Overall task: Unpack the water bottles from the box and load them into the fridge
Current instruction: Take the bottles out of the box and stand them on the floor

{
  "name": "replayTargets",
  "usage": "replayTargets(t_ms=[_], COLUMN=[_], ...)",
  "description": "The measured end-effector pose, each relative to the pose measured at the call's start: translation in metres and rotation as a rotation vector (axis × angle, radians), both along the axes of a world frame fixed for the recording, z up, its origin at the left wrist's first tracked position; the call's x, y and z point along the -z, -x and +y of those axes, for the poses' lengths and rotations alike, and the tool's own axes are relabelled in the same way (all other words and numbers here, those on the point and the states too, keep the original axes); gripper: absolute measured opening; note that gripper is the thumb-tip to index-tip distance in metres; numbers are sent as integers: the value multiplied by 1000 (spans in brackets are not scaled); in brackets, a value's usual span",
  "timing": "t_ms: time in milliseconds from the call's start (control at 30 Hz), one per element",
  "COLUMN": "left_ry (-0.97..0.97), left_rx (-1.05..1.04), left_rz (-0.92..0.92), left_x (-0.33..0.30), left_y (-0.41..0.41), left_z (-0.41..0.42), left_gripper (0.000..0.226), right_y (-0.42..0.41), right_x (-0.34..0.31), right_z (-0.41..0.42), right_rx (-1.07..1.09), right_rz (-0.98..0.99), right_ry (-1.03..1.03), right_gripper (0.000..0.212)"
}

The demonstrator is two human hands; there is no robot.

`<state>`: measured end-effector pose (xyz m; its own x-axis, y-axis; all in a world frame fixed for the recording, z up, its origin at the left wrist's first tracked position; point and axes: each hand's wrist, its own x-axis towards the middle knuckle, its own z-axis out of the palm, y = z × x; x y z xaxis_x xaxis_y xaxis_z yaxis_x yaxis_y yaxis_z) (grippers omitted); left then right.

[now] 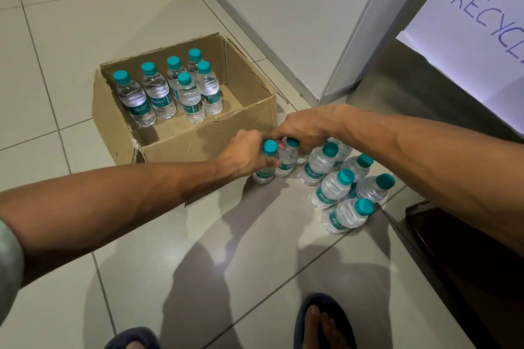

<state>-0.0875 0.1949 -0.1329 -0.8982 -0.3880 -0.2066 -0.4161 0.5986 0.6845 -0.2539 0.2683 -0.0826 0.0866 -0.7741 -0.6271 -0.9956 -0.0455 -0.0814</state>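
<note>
The left hand [245,154] curls its grip round a bottle [265,167] just below its teal cap, the bottle standing upright on the floor [198,249]. The right hand [306,127] reaches over from the right and pinches the neck of a second bottle [287,161], which stands touching the first; a thumb tip shows between the two caps. Both bottles stand just in front of the near wall of the box [204,142].

To the right of these two, a cluster of bottles [340,187] stands on the floor, close together, with teal caps and teal labels. One stands partly hidden under the right wrist.

The box is open-topped brown cardboard, set on the floor beyond the hands. Six bottles [170,91] stand upright in it, gathered toward its far left side; the near right part of its bottom is bare cardboard.

Right of the box, a white panel [283,8] rises from the floor. Beside it stands a grey metal surface [397,88], and on that hangs a white sheet [467,37] with blue handwritten letters, cut off by the edge of the view.

At the bottom, two feet in dark slippers [323,320] stand on the tiles, and shadows of the arms fall across the floor.
</note>
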Motion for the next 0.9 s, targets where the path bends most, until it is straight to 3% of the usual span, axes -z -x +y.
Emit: replayTargets(t_ms=[167,300,900], left_ry=[29,46,34], left_rx=[41,45,17], left_rz=[-10,-12,8], left_x=[-2,-4,4], left_y=[0,0,1], left_z=[1,1,-1], left_gripper=[51,52,44], right_y=[1,1,-1], right_x=[-1,-3,-2], right_z=[1,2,-2], right_rx=[8,26,30], right_rz=[-5,23,59], right_ry=[33,23,8], right_gripper=[40,56,56])
